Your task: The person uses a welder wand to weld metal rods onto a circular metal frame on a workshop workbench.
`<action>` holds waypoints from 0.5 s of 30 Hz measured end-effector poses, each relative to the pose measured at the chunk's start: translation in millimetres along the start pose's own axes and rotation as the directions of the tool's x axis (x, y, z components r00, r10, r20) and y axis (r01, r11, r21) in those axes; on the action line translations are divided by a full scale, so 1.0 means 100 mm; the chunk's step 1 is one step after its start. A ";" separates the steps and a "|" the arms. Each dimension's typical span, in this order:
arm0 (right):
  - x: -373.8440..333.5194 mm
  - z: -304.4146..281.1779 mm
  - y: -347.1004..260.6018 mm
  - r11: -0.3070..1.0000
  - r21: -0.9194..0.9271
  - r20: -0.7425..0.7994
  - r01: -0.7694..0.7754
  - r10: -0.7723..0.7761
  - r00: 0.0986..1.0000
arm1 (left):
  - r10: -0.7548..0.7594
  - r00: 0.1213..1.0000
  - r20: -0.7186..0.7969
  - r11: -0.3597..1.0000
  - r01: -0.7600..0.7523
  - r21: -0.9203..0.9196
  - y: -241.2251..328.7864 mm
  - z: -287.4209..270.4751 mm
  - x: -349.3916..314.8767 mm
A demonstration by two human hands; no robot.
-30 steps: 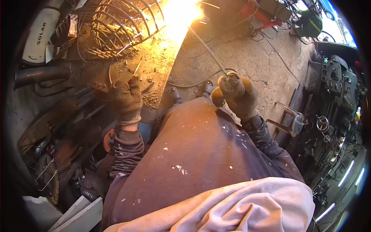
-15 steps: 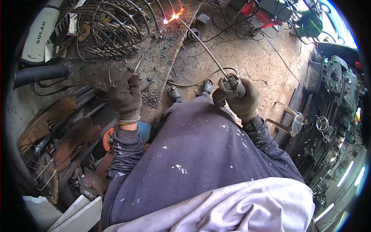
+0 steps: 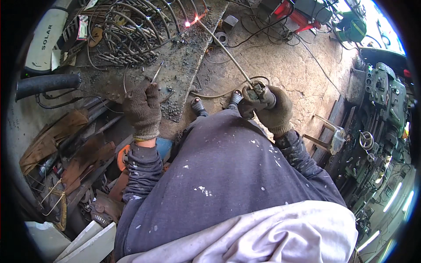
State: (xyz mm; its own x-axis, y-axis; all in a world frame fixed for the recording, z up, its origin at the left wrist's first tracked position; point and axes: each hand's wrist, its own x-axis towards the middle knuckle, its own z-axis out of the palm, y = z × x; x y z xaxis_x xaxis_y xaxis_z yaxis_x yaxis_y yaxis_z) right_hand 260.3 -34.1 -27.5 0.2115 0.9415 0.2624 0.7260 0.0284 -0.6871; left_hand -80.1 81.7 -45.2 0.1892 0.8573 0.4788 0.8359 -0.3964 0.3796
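Observation:
In my right hand (image 3: pixel 274 109), in a brown knit glove, I grip a welding electrode holder (image 3: pixel 259 93). A long welding rod (image 3: pixel 226 53) runs from it up to the far metal table. The rod's tip meets a glowing orange-red spot (image 3: pixel 196 17) at the foot of a curved metal bar; a second bright pink-red spot (image 3: pixel 187 23) lies close by. My left hand (image 3: pixel 142 107), also gloved, is closed at the table's near edge around a thin pale metal rod (image 3: pixel 158 72), whose lower part the glove hides. Curved dark metal bars (image 3: pixel 144 22) stand in a row on the table.
The metal table (image 3: pixel 184 65) is strewn with dark crumbs. A steel ring (image 3: pixel 221 38) and cables lie on the floor beside it. A green machine (image 3: pixel 386 96) stands right, near a small stool-like frame (image 3: pixel 331 136). Scrap metal and an orange tool (image 3: pixel 123 158) are at left.
The glow at the rod's tip has shrunk and dimmed, and the orange light on the bars has faded. My right hand has shifted slightly left. My left hand is still.

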 end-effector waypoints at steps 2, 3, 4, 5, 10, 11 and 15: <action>-0.01 0.01 0.02 1.000 -0.028 -0.003 0.000 0.000 1.000 | 0.004 1.000 -0.013 1.000 -0.004 0.002 0.04 -0.01 0.02; -0.01 0.01 0.03 0.998 -0.057 -0.006 0.000 0.000 1.000 | 0.007 1.000 -0.025 1.000 -0.007 0.004 0.06 -0.02 0.03; 0.00 0.01 0.02 0.998 -0.057 -0.007 0.000 0.000 1.000 | 0.008 1.000 -0.025 1.000 -0.008 0.004 0.06 -0.02 0.03; 0.00 0.01 0.00 0.999 -0.043 0.002 -0.014 0.014 1.000 | -0.021 1.000 0.013 1.000 0.021 -0.020 0.06 -0.03 0.03; 0.01 -0.05 0.13 0.932 -0.205 0.219 0.298 -0.253 0.942 | -0.056 0.998 0.029 0.979 0.061 -0.195 0.06 -0.05 0.01; 0.04 -0.01 0.08 0.971 -0.099 0.132 0.216 -0.202 0.970 | -0.040 0.997 0.065 0.994 0.046 -0.094 0.06 -0.06 0.03; -0.03 0.01 0.19 0.945 -0.141 0.101 0.295 -0.282 0.954 | -0.055 0.997 0.062 0.998 0.056 -0.019 0.01 -0.04 -0.07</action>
State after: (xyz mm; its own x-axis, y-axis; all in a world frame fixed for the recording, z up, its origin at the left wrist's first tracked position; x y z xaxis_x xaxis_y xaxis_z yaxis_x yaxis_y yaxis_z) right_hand 273.1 -35.8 -42.1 -0.0695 0.9241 0.3759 0.8405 0.2572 -0.4768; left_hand -82.7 74.3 -45.5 0.1746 0.8966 0.4070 0.8352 -0.3538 0.4211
